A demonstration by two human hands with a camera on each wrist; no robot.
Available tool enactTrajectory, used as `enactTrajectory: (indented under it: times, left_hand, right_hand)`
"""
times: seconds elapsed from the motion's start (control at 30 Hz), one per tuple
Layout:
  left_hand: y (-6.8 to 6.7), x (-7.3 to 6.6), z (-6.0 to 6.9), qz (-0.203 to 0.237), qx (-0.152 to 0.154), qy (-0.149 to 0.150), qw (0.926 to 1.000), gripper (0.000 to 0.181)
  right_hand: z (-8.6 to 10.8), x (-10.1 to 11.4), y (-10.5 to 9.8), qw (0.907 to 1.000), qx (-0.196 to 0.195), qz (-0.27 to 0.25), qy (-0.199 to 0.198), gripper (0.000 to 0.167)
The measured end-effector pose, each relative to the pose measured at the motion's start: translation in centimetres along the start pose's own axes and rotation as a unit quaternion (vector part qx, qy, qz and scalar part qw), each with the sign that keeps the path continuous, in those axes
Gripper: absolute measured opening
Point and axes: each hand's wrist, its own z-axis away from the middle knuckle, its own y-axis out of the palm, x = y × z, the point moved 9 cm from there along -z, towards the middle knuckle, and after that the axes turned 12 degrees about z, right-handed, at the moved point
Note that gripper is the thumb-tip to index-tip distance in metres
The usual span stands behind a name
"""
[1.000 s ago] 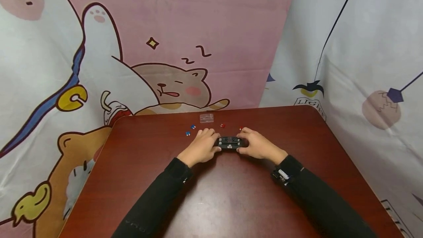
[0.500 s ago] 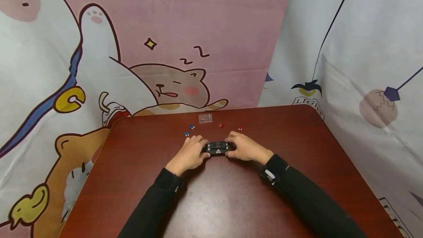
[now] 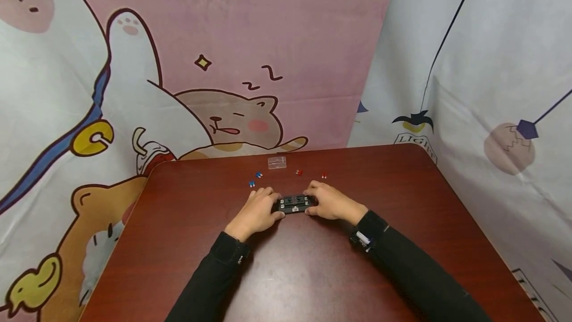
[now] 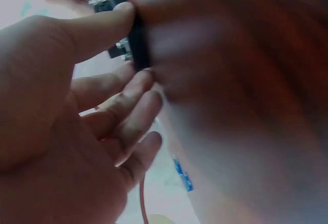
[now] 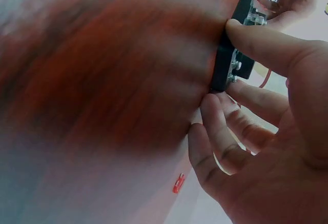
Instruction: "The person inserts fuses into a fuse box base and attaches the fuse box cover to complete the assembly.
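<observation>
A black fuse block [image 3: 294, 203] with metal screw terminals lies on the table between both hands. My left hand [image 3: 255, 212] grips its left end, thumb on the near side and fingers at the far side. The right hand [image 3: 332, 201] holds the other end in the same way. In the left wrist view the thumb presses the long edge of the block [image 4: 138, 44]. The right wrist view also has the thumb on the block [image 5: 223, 62], with fingertips around its end. Parts of both ends are hidden by the fingers.
Beyond the hands lie two blue blade fuses [image 3: 252, 184] on the left and two red blade fuses [image 3: 299, 172] farther right. A clear plastic cover [image 3: 277, 162] sits near the back edge of the brown table [image 3: 380, 173]. A printed cloth [image 3: 321, 63] hangs behind.
Both hands and the fuse block have shifted left and closer to the person, mostly in the first half second. The fuses and clear cover stay in place on the table.
</observation>
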Motion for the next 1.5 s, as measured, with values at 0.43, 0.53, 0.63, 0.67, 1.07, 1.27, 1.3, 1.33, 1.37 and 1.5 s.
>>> enactTrajectory:
  times: [0.43, 0.53, 0.63, 0.67, 1.07, 1.27, 1.3, 1.33, 1.37, 1.5]
  left_hand:
    - [-0.2, 0.5, 0.0, 0.042, 0.014, -0.057, 0.9974, 0.05]
    - [-0.3, 0.4, 0.1, 0.038, 0.012, -0.059, 0.9975, 0.05]
    - [-0.3, 0.2, -0.1, 0.037, 0.013, -0.055, 0.9977, 0.051]
    - [-0.2, 0.2, -0.2, 0.035, 0.013, -0.055, 0.9978, 0.051]
    - [0.0, 0.0, -0.5, 0.02, -0.002, -0.052, 0.9985, 0.051]
    - [0.2, 0.0, -0.4, 0.025, -0.001, -0.058, 0.998, 0.051]
    - [0.2, 0.0, -0.5, 0.027, -0.001, -0.059, 0.9979, 0.051]
    - [0.3, 0.0, -0.5, 0.028, -0.001, -0.06, 0.9978, 0.05]
    - [0.3, 0.0, -0.5, 0.028, -0.001, -0.061, 0.9977, 0.05]
    - [0.2, 0.2, -0.4, 0.029, -0.001, -0.067, 0.9973, 0.05]
  right_hand:
    - [-0.1, 0.8, -0.1, 1.0, 0.0, -0.002, -0.009, 0.05]
    - [0.1, 0.9, -0.7, 0.9998, 0.008, -0.01, -0.017, 0.052]
    - [0.4, 0.2, -2.2, 0.9993, -0.001, -0.036, -0.006, 0.05]
    - [0.5, -0.2, -2.9, 0.9989, -0.011, -0.047, 0.001, 0.048]
    - [0.1, -6.6, -8.4, 0.9841, -0.12, -0.073, 0.108, 0.022]
    - [-1.4, -8.2, -7.9, 0.9872, -0.082, -0.056, 0.125, 0.024]
    - [-1.6, -8.5, -7.8, 0.9871, -0.076, -0.054, 0.13, 0.024]
    - [-1.9, -8.8, -7.7, 0.987, -0.07, -0.052, 0.135, 0.024]
    - [-2.1, -9.1, -7.6, 0.9866, -0.065, -0.051, 0.141, 0.024]
    - [-3.2, -9.2, -7.2, 0.9883, -0.047, -0.039, 0.14, 0.022]
